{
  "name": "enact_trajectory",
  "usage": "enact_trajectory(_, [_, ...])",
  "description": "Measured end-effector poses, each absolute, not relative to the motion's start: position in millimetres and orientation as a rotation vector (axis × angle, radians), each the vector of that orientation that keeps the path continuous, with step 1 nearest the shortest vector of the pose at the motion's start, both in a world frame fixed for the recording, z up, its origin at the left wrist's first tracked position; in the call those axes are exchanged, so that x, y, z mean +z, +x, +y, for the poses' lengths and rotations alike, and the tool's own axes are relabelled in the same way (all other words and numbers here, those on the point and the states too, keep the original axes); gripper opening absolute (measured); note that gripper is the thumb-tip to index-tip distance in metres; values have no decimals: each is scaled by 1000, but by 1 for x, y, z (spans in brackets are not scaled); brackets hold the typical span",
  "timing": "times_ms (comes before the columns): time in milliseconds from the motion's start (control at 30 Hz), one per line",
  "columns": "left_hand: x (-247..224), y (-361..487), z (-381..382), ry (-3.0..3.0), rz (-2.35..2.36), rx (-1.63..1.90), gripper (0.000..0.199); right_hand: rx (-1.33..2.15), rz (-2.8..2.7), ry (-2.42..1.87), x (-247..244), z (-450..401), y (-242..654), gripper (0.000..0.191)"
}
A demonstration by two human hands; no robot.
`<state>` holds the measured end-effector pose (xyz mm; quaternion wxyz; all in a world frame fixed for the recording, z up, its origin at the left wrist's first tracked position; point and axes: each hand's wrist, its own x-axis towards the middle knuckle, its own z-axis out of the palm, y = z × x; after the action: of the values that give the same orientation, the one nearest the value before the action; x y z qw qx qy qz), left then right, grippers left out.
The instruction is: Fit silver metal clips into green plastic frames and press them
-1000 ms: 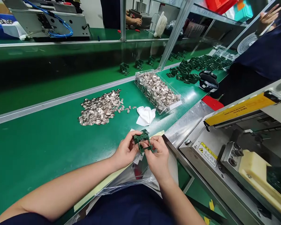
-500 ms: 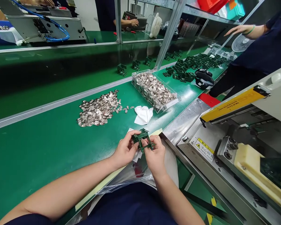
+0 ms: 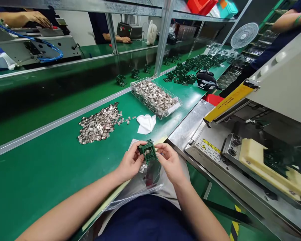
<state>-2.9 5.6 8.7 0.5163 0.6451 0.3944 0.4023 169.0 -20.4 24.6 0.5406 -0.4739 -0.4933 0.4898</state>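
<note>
A small dark green frame-like part (image 3: 148,151) is held just over the table's near edge. My left hand (image 3: 130,162) grips its left side between thumb and fingers. At its right side, my right hand (image 3: 171,163) has thumb and fingertips closed on the edge. Below the part lies a light strip of small grey pieces (image 3: 143,167), partly covered by my left hand. Ahead on the table is a loose heap of small silvery metal pieces (image 3: 97,124). A crumpled white cloth (image 3: 146,124) lies between the heap and my hands.
A clear tray (image 3: 175,107) full of metal pieces stands beyond the cloth. Several green parts (image 3: 188,68) are piled farther back, near a black case (image 3: 206,79). A machine with a warning label (image 3: 210,150) stands at right. Co-workers' hands (image 3: 38,18) show behind the rail.
The green part has turned so its opening faces me more. My right hand has moved from its lower front to its right edge. The camera view has shifted right.
</note>
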Motion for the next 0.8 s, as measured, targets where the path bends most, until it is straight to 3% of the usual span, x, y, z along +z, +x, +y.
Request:
enact_trajectory(133, [27, 13, 2, 1626, 801, 787, 34, 880, -1629, -1091, 49, -43, 207, 60])
enact_trajectory(267, [64, 55, 4, 1697, 471, 478, 44, 671, -1654, -1113, 72, -87, 260, 59])
enact_trajectory(367, [93, 114, 13, 1731, 207, 378, 57, 487, -1377, -1211, 78, -135, 310, 60])
enact_trajectory(533, [127, 248, 17, 2082, 166, 551, 69, -216, -562, -1216, 77, -201, 390, 55])
enact_trajectory(633, [133, 314, 15, 2145, 196, 490, 81, -228, -509, -1311, 81, -209, 422, 59])
enact_trajectory(800, [134, 329, 19, 1850, 306, 544, 75, -114, -758, -1464, 99, -183, 452, 63])
